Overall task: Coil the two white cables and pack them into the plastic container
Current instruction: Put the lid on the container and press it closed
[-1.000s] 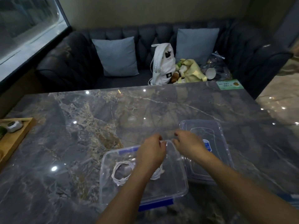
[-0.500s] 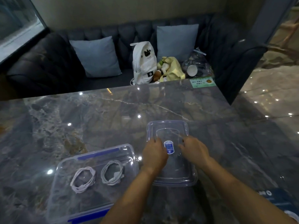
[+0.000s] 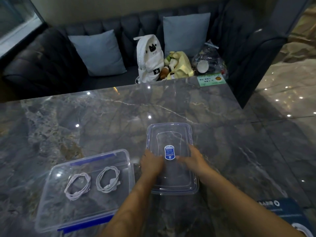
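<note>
Two coiled white cables lie side by side in the open clear plastic container (image 3: 51, 211) with blue clips: one coil (image 3: 77, 185) on the left, the other coil (image 3: 108, 181) on the right. Right of the container, the clear lid (image 3: 171, 134) with a blue sticker lies flat on the marble table. My left hand (image 3: 151, 163) holds the lid's left edge and my right hand (image 3: 195, 159) holds its right edge. Both thumbs lie on top near the sticker.
The marble table (image 3: 102, 117) has a green card (image 3: 211, 80) at its far right corner. Behind it, a dark sofa holds two cushions, a white backpack (image 3: 149, 59), a yellow bag and a plastic bag. A dark blue item (image 3: 287, 211) sits at the near right.
My hands left the container, where both coils now lie, and moved right onto the lid. My view has swung to the right.
</note>
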A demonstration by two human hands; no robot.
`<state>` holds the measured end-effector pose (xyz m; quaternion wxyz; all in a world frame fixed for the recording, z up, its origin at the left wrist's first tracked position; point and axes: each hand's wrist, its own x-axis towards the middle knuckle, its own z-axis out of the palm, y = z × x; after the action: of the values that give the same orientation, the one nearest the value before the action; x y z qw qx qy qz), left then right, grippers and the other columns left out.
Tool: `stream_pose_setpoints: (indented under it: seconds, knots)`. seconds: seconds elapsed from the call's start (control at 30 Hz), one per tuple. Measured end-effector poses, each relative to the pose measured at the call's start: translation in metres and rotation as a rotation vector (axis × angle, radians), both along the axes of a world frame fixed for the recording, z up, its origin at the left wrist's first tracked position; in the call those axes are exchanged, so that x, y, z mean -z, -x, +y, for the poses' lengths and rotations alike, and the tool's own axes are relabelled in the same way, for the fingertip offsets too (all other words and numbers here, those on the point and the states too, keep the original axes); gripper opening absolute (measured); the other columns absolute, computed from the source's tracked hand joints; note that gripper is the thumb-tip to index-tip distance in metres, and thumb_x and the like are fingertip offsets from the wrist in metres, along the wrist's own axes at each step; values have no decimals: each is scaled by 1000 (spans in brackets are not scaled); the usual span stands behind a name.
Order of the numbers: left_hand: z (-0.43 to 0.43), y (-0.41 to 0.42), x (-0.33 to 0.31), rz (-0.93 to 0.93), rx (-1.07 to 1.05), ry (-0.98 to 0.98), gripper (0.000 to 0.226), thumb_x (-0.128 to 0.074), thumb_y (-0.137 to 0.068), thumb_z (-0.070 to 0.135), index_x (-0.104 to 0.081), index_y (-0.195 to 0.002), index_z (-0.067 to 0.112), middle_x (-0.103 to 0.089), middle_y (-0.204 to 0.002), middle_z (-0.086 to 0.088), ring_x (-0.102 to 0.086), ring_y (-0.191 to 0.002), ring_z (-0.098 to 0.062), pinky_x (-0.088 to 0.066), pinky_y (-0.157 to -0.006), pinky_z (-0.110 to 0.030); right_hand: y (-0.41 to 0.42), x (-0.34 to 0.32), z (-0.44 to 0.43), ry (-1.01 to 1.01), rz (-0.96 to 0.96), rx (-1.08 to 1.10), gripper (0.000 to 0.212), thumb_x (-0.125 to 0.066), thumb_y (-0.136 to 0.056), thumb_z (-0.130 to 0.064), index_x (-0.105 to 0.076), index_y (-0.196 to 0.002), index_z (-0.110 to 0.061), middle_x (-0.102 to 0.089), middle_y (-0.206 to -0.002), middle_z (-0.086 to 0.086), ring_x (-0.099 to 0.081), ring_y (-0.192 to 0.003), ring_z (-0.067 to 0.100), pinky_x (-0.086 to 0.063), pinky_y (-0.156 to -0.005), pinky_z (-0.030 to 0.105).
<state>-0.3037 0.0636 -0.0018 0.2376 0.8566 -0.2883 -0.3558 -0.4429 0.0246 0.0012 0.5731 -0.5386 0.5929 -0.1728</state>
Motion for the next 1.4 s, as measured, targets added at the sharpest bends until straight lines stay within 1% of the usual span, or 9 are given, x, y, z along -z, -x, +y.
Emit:
stream_pose_setpoints:
  seconds: [0.07, 0.17, 0.27, 0.43, 0.73, 0.87, 1.07, 1.17, 1.4]
  knots:
    - [-6, -4, -4, 128, -142, 36, 46, -64, -78, 14, -55, -118, -6, -61, -118, -28, -58, -110, -40, -48, -95, -45, 5, -2, -5, -61, -114, 148, 63, -78, -65, -23, -53, -123, -19, -64, -112, 8, -60, -104, 30, -49, -92, 52]
    - [-7, -7, -12, 397, -308, 114, 25, -65, -79, 6, -64, -97, -11, -66, -82, -27, -65, -80, -37, -52, -76, -45, 14, -3, -15, -28, -32, 232, 65, -75, -72, -24, -46, -129, -11, -55, -123, 9, -55, -110, 29, -46, -95, 48]
    - [-7, -7, -18, 577, -356, 155, 19, -63, -82, 5, -63, -91, -12, -58, -68, -21, -58, -62, -31, -52, -65, -44, 17, -9, -25, -51, -139, 296, 44, -68, -80, -14, -53, -120, -3, -62, -111, 16, -60, -83, 22, -51, -65, 29]
    - [-8, -6, -44, 557, -245, 301, 20, -59, -89, 10, -59, -72, 0, -55, -56, -13, -54, -36, -13, -46, -35, -21, 16, -22, -32, 22, -170, 291, 29, -68, -80, -10, -58, -106, -1, -62, -94, 12, -58, -69, 16, -46, -51, 21]
    - [11, -50, -92, 529, -310, 606, 28, -60, -88, 13, -53, -106, -7, -56, -66, -10, -56, -48, -13, -51, -45, -22, -24, -68, -42, 434, -76, 48, 28, -69, -76, -10, -60, -100, -20, -57, -101, 0, -53, -95, 14, -38, -79, 26]
    - [32, -80, -105, 566, -464, 781, 13, -60, -87, 10, -54, -88, -1, -59, -55, -7, -57, -38, -9, -50, -41, -21, -58, -99, -37, 494, -194, 5, 28, -69, -78, -13, -60, -104, -19, -61, -99, -2, -57, -94, 13, -43, -78, 27]
    - [74, -119, -115, 740, -766, 1092, 5, -54, -91, 8, -52, -89, 4, -59, -53, -7, -58, -40, -11, -52, -43, -22, -104, -123, -20, 346, -339, -6, 42, -71, -78, -23, -58, -113, -3, -62, -105, 9, -59, -94, 22, -49, -81, 36]
    - [92, -130, -113, 821, -822, 1176, 12, -52, -92, 8, -50, -80, 7, -57, -56, -5, -57, -42, -10, -51, -44, -21, -126, -122, 5, 60, -598, -116, 43, -70, -77, -16, -53, -115, -5, -66, -96, 9, -65, -81, 21, -55, -65, 35]
    - [144, -166, -112, 756, -673, 976, 16, -49, -92, 16, -56, -77, 14, -64, -64, 2, -62, -57, -10, -49, -47, -20, -149, -116, 21, -77, -791, -75, 45, -55, -76, 16, -46, -114, -7, -66, -68, 3, -62, -49, 12, -54, -47, 22]
